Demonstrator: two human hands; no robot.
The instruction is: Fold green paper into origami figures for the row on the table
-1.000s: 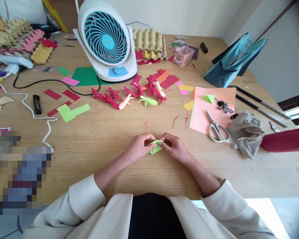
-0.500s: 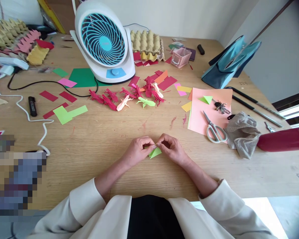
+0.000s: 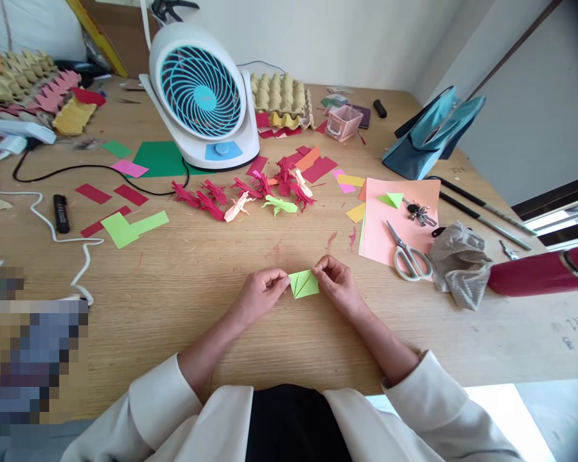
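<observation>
A: Head view. Hands?
B: Left hand (image 3: 261, 296) pinching the upper left corner of a light-green paper (image 3: 305, 286); right hand (image 3: 340, 289) pinching its upper right.
A: Paper's position?
B: Between the hands, low over the table (image 3: 197, 276) (touching or not, cannot tell), creases showing. Folded paper figures (image 3: 210, 205) lie beyond, mostly red. Scissors (image 3: 403, 247) rightward, partly on a pink sheet (image 3: 376, 215).
</observation>
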